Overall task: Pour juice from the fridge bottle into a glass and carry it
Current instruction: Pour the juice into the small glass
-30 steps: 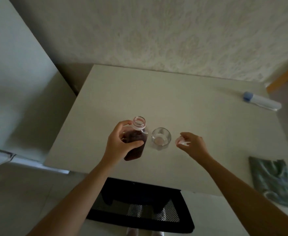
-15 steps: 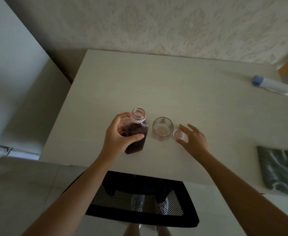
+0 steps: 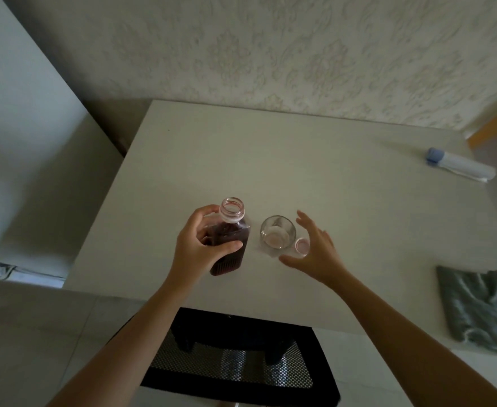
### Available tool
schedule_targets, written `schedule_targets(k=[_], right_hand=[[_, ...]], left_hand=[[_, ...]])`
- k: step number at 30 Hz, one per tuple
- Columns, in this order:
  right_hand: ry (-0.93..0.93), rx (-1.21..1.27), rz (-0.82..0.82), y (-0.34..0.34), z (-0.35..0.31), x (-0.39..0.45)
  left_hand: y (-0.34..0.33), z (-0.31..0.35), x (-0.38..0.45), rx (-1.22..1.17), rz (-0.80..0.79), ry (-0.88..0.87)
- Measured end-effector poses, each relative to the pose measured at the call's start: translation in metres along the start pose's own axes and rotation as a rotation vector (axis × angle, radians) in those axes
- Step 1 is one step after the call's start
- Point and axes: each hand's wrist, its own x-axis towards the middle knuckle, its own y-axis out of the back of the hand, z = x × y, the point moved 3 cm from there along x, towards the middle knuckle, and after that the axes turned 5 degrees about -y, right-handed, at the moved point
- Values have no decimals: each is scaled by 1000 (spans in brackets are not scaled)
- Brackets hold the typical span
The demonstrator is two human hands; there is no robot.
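Observation:
A square clear bottle (image 3: 230, 241) of dark red juice stands uncapped on the pale table (image 3: 285, 160). My left hand (image 3: 198, 245) is wrapped around its body. Just right of it stands a short empty glass (image 3: 278, 235). The bottle's pink cap (image 3: 301, 246) lies on the table, touching the glass on its right. My right hand (image 3: 314, 251) hovers open beside the glass, fingers spread around it without touching; the palm sits over the cap's near side.
A white tube with a blue cap (image 3: 458, 167) lies at the table's far right. A grey-green cloth (image 3: 482, 309) lies at the right front edge. A black mesh chair (image 3: 235, 356) stands under the front edge. A white fridge (image 3: 21, 142) rises on the left.
My right hand has set the cap down beside the glass, let go of it and spread its fingers toward the glass. My left hand keeps its hold on the bottle.

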Motion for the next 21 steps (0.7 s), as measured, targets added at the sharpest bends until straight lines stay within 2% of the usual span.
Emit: schedule_targets(k=[3, 7, 10, 16, 21], right_hand=[[-27, 23, -56, -15, -8, 3], [-74, 81, -8, -24, -19, 11], [-71, 23, 22, -20, -26, 14], [-64, -74, 55, 5, -57, 13], [33, -109, 108, 50, -103, 12]], left_hand=[[2, 1, 1, 0, 9, -2], [9, 0, 0, 20, 3, -13], [15, 1, 1, 54, 0, -22], [28, 25, 11, 224, -11, -106], [40, 68, 27, 370, -50, -256]])
